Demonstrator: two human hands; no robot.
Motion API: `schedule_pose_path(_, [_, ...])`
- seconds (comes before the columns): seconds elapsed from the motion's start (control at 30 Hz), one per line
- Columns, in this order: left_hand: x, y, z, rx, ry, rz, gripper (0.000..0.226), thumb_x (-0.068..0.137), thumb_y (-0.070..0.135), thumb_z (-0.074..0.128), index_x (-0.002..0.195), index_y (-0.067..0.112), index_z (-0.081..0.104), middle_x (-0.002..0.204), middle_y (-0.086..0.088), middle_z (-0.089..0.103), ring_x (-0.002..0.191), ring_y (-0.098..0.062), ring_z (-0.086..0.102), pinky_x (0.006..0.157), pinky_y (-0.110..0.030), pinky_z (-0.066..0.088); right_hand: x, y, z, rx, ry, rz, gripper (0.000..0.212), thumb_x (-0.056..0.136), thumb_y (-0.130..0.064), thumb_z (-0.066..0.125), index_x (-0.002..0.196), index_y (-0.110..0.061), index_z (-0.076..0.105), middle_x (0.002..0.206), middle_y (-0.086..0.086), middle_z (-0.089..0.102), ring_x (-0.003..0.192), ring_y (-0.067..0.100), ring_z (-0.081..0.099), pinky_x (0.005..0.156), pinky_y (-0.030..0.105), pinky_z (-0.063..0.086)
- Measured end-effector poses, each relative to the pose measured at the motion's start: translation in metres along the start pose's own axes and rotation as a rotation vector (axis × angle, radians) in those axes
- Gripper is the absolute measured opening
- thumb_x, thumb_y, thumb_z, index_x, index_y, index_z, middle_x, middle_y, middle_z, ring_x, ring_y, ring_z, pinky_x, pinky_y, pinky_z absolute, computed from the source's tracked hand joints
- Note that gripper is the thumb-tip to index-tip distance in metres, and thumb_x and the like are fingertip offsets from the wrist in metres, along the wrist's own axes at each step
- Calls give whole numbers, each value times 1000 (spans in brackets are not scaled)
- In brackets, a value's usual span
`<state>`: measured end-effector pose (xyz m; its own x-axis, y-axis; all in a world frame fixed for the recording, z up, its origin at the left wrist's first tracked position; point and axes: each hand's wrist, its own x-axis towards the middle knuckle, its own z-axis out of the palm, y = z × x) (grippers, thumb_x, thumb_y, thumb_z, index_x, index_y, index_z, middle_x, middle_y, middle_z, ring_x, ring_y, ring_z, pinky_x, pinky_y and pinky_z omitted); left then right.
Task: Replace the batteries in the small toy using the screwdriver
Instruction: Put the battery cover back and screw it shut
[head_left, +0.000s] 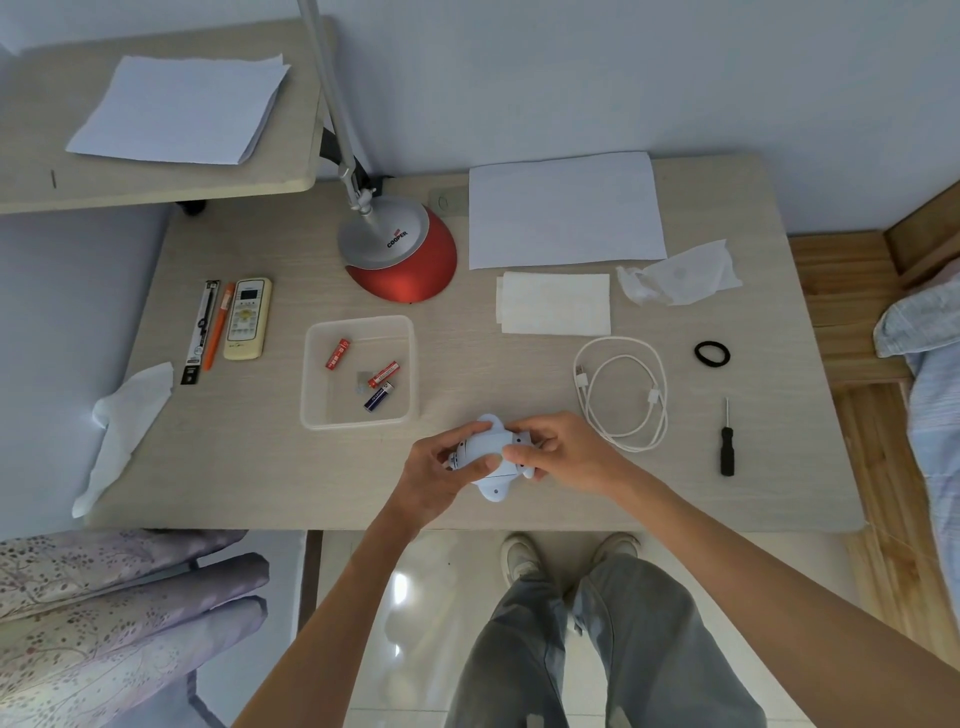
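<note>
Both hands on the toy. Left hand (441, 475) has its fingers curled round the left side of the pale blue toy (485, 452), thumb pressed on the top. Right hand (558, 452) pinches the toy's right end, fingers curled over it. The toy is at the middle of the table's near edge; cannot tell if it rests on the table (249, 467) or is lifted clear.

Screwdriver (727, 441), black handle, lies flat near the right edge, tip pointing toward the far edge, well apart from both hands, nobody touching it.

Clear plastic tray (307, 374) sits left of centre, just beyond the left hand. It holds three batteries: one red battery (338, 354) at the far left of the tray, a second red one (384, 374) and a blue battery (378, 396) close together toward the tray's right side. A small grey piece lies beside them, too small to tell what it is.

White cable (623, 395) is coiled between the right hand and the screwdriver. Black hair tie (712, 354) lies beyond the screwdriver, near the right edge. Red and silver lamp base (400, 254) stands toward the far edge, middle. Sheet of paper (566, 210) lies at the far edge, with a folded tissue (553, 304) and a crumpled tissue (680, 275) just in front of it. Remote (248, 318), orange pen (218, 325) and a packaged pen refill (200, 332) lie side by side near the left edge. Another tissue (124, 421) hangs over the left edge.
</note>
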<state>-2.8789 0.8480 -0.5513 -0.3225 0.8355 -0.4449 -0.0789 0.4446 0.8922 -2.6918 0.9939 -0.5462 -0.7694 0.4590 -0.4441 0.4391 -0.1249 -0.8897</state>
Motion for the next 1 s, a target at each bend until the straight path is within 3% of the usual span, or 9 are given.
schedule_pose_path(0.3, [0,-2,1,14,18,14,45,88,15,88,130,25,75,129,5,75,114,-10,72,90,-25,62,0,6,3,-4,54,-18,32,95,-27,80,124,-14,76,96,6,82,86,19,80,74,38,67])
schedule_pose_path(0.5, [0,-1,0,14,1,9,46,88,14,88,131,22,75,121,18,77,112,-7,73,91,-24,62,0,9,3,-21,65,-21,34,95,-27,81,125,-12,76,96,6,82,86,19,80,75,41,67])
schedule_pose_path(0.67, [0,-2,1,33,23,12,47,88,13,89,132,21,75,125,9,77,113,-8,72,90,-23,61,0,7,2,-24,65,-7,30,94,-24,81,122,-13,77,94,8,82,84,21,80,75,42,67])
schedule_pose_path(0.9, [1,-5,-7,171,-95,33,82,69,8,101,143,21,67,138,1,67,120,-9,66,94,-23,59,-2,2,1,-213,69,-41,29,94,-34,78,119,-19,76,86,1,80,78,18,77,76,51,63])
schedule_pose_path(1.0, [0,-6,-7,157,-81,33,84,67,8,102,142,23,68,136,3,69,120,-11,66,93,-24,59,-8,2,2,-349,8,-81,52,79,-37,85,127,-27,69,98,-6,77,83,13,74,77,45,63])
